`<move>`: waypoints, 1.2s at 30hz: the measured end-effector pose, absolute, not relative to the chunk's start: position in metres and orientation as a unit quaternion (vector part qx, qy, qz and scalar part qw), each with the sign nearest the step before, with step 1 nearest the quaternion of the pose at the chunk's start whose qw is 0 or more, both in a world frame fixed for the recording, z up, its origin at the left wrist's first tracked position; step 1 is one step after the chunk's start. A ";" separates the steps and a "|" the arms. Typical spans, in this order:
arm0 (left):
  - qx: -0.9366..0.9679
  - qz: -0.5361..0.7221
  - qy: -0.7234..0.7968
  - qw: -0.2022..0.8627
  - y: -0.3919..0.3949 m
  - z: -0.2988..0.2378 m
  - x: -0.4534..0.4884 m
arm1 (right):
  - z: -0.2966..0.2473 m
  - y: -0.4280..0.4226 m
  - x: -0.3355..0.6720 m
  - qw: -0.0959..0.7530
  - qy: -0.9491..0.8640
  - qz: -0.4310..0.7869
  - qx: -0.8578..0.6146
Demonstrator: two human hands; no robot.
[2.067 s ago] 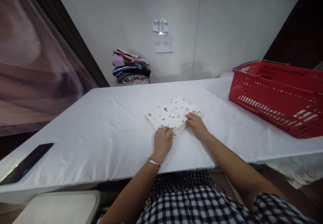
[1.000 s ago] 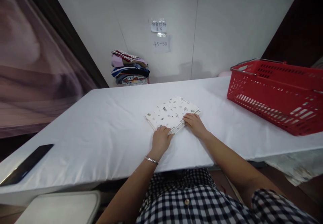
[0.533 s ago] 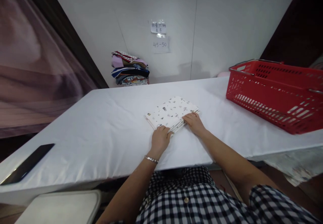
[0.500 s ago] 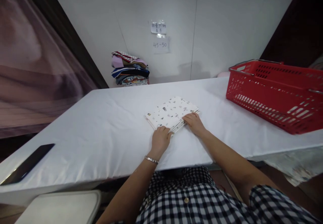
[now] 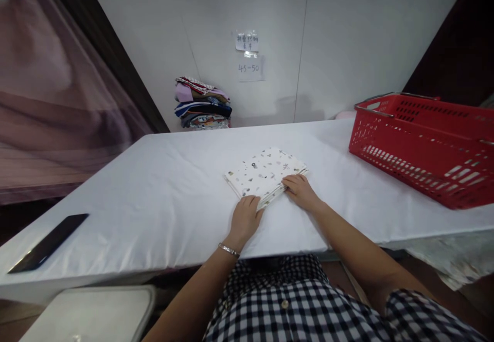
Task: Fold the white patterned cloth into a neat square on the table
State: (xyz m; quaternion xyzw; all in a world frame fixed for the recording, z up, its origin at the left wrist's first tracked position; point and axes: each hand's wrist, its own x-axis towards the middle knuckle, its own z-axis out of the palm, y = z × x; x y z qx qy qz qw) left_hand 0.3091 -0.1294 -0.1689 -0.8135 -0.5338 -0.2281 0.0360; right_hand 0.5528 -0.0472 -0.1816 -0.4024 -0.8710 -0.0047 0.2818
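Observation:
A folded white cloth (image 5: pixel 263 174) with small dark prints lies in the middle of the white table (image 5: pixel 162 203). My left hand (image 5: pixel 244 217) rests at its near left corner, fingers curled over the edge and gripping it. My right hand (image 5: pixel 300 191) lies at the near right edge, fingers pressed onto the cloth's folded layers. A silver bracelet (image 5: pixel 228 250) circles my left wrist.
A red plastic basket (image 5: pixel 420 144) stands on the table's right side. A dark phone (image 5: pixel 47 242) lies near the left front edge. A stack of folded clothes (image 5: pixel 201 103) sits against the back wall under two paper notes (image 5: pixel 249 54). A grey seat (image 5: pixel 88 313) is at lower left.
Both hands have stayed on the near edge of the folded cloth with only slight shifts. The view has drifted a little to the left.

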 end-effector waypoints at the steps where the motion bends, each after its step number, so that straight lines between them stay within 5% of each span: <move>1: -0.813 -0.235 -0.531 0.038 -0.129 -0.170 0.309 | -0.182 -0.047 0.553 0.283 -0.871 -0.005 -0.402; 12: -0.829 -0.169 -0.530 0.060 -0.130 -0.162 0.310 | -0.183 -0.046 0.549 0.297 -0.855 0.022 -0.423; 16: -0.823 -0.180 -0.537 0.051 -0.135 -0.165 0.309 | -0.191 -0.039 0.556 0.386 -0.811 0.087 -0.431; 20: -0.817 -0.204 -0.537 0.049 -0.136 -0.171 0.307 | -0.187 -0.017 0.581 0.481 -0.602 0.194 -0.607; 36: -0.811 -0.241 -0.529 0.068 -0.133 -0.179 0.306 | -0.145 0.044 0.595 0.242 -0.473 0.345 -0.773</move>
